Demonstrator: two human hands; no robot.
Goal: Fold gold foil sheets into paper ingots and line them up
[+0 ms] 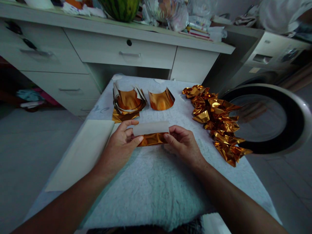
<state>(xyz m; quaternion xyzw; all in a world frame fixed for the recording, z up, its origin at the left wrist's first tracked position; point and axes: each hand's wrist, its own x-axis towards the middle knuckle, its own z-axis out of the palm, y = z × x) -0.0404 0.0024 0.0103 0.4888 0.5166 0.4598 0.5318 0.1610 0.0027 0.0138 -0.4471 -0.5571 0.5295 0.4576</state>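
Between my two hands is a small sheet of gold foil paper (153,139), its white backing showing along the upper part and the shiny gold along the lower part. My left hand (124,138) pinches its left end between thumb and fingers. At the right end, my right hand (181,139) grips it the same way. Just beyond lie a stack of curled gold foil sheets (128,100) and, beside it, a single curled gold sheet (161,100). A heap of folded, crinkled gold foil pieces (214,120) stretches along the right side.
A pale blue cloth (146,191) covers the table. White paper (83,149) lies along its left side. Behind stands a white drawer cabinet (126,48) with a watermelon (119,9) on top. To the right, a washing machine's round door (302,120) hangs open near the table.
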